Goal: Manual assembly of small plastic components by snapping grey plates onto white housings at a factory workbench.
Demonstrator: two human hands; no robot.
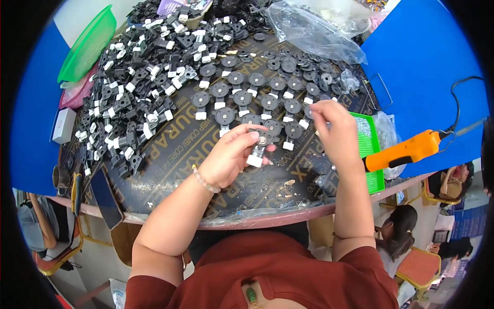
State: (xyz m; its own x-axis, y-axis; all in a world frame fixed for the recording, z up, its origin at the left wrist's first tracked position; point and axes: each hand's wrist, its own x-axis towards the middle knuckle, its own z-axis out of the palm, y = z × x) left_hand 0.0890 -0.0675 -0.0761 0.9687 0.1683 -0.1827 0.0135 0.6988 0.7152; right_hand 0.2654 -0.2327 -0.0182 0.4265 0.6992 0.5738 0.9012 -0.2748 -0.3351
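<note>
The left hand (225,160) pinches a black part with a white end (254,160) between thumb and fingers above the desk (278,191), while the right hand (340,135) is between two and three o'clock from it, its grip curled, and I cannot tell whether it holds anything. Rows of disc-topped parts (269,102) lie at twelve o'clock, with a black-and-white heap (138,87) at ten. At three o'clock sits a green tray (379,181), overlapped by an orange corded tool (411,148).

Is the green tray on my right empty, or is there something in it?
Not empty: small silvery pieces show in the far part of the green tray.
</note>
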